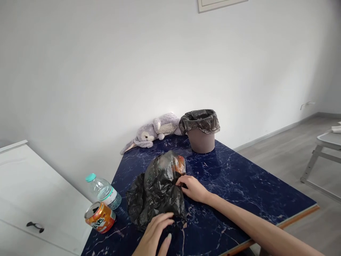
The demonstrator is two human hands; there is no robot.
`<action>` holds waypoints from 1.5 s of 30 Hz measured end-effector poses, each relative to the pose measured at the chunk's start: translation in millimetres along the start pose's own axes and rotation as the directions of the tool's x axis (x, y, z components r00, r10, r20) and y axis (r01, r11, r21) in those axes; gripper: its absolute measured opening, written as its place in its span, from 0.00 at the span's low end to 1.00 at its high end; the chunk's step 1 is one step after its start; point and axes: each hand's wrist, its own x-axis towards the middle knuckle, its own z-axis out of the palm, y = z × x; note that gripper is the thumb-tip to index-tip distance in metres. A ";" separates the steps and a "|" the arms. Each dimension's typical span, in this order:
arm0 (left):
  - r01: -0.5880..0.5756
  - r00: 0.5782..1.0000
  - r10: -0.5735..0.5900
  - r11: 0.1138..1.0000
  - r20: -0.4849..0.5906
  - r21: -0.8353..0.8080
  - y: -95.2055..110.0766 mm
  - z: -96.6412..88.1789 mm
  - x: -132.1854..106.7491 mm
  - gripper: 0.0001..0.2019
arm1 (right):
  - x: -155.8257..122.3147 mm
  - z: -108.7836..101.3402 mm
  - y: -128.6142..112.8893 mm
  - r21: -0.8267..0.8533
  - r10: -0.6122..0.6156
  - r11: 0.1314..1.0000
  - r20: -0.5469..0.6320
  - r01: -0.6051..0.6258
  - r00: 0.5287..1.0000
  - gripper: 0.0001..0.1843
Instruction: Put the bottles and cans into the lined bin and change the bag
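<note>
A black plastic bag (162, 188) lies bunched up on the dark blue marbled table (226, 188). Something orange and red shows through the thin plastic near its upper right; its kind cannot be made out. My right hand (193, 188) has its fingers bent and pinched on the bag's right side. At the near side of the bag, my left hand (157, 233) rests with fingers stretched out and thumb apart, the fingertips against the plastic. Left of the bag stand an orange drink can (102, 218) with an open top and a clear bottle (105, 192) with a turquoise cap.
A mauve bin (201, 141) lined with a black bag stands at the table's far end. Beside it a purple plush rabbit (149, 133) lies against the white wall. A white cabinet (39, 199) is at the left, and a folding chair (319, 156) at the right.
</note>
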 end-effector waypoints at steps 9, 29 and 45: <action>0.301 0.875 0.017 0.763 -0.483 0.572 -61.9 7.8 68.6 0.21 | 3.0 -12.8 -23.6 0.447 0.102 0.878 0.176 -0.172 0.979 0.23; 0.609 0.585 -0.391 0.790 -0.710 0.067 -59.2 -51.4 10.5 0.21 | 3.5 -14.9 -30.5 0.648 0.145 0.711 0.244 -0.273 0.959 0.27; 0.142 0.950 -0.098 0.981 -0.298 0.130 -102.8 4.1 111.4 0.21 | 0.5 -17.3 -35.4 0.612 0.154 0.736 0.267 -0.290 0.951 0.26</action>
